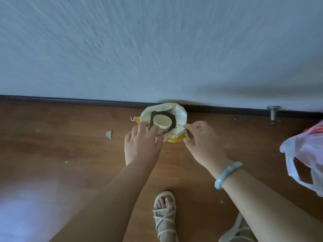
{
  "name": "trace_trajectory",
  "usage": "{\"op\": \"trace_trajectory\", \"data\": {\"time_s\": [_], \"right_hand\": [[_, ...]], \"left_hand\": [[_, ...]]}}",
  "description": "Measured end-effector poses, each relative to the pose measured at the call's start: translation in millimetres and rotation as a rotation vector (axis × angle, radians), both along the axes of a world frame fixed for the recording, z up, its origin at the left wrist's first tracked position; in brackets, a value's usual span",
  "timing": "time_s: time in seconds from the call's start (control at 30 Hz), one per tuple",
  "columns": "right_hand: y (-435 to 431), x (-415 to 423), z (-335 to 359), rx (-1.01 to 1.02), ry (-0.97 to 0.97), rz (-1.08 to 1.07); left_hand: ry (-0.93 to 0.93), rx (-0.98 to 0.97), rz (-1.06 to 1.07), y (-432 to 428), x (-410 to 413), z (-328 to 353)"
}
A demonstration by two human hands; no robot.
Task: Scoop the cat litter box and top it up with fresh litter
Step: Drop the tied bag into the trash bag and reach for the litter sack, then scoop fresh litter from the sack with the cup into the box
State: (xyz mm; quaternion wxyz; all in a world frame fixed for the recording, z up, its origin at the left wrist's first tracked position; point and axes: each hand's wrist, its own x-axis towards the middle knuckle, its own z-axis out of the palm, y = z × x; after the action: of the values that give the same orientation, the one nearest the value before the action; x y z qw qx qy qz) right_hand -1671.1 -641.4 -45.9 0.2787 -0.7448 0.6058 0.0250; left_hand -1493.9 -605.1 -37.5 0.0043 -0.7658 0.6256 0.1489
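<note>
An open yellow and white litter bag [180, 116] stands on the wooden floor against the white wall. A cream paper cup [162, 121] sits upright inside its mouth. My left hand [141, 142] reaches to the bag's near left edge, fingers spread and loosely bent over the rim beside the cup. My right hand [202, 142] is at the bag's right edge, its fingertips touching the folded rim. Whether either hand grips the bag is unclear. The litter box is out of view.
A white and red plastic bag [304, 154] lies on the floor at the right. A metal door stop [273, 111] sticks up near the baseboard. A small scrap [108, 134] lies left of the bag. My sandalled feet [165, 215] stand below.
</note>
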Motion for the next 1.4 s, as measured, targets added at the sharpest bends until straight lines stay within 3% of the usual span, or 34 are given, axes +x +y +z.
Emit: {"op": "trace_trajectory", "data": {"time_s": [0.2, 0.57, 0.7, 1.1, 1.4], "right_hand": [[-15, 36, -64, 0.092, -0.069, -0.144], [-21, 48, -121, 0.215, -0.073, -0.358], [-23, 47, -131, 0.282, -0.135, -0.356], [-12, 45, -118, 0.161, -0.224, -0.302], [17, 46, -70, 0.155, -0.224, -0.132]], "left_hand": [[0.001, 0.027, 0.031, -8, 25, -61], [-0.032, 0.258, 0.040, -20, 30, -127], [-0.022, 0.275, 0.091, -25, 27, -131], [0.197, 0.228, 0.277, -15, 35, -121], [0.306, 0.186, 0.444, 34, 41, -79]]}}
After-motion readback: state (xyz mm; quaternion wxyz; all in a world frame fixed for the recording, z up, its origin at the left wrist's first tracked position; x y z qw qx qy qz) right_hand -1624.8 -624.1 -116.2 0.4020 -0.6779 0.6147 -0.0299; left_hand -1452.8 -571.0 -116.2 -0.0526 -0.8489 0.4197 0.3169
